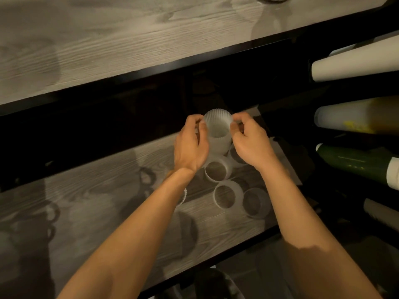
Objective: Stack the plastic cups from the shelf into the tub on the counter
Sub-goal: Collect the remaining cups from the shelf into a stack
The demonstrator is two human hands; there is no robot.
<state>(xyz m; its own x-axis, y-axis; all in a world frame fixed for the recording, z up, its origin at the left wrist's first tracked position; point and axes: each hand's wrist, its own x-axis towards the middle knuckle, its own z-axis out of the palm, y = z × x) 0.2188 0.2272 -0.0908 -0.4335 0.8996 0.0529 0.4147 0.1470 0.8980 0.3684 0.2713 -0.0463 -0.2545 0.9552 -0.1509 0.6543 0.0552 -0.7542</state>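
Left hand [191, 145] and right hand [250, 140] both pinching one ribbed translucent cup [218, 130] by its rim, more cups [224, 196] below on the shelf [108, 203]

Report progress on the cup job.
Done: nothing visibly; no tub in view. In hand: left hand and right hand pinch the rim of a ribbed cup above the shelf. Left: at least three loose cups on the shelf.
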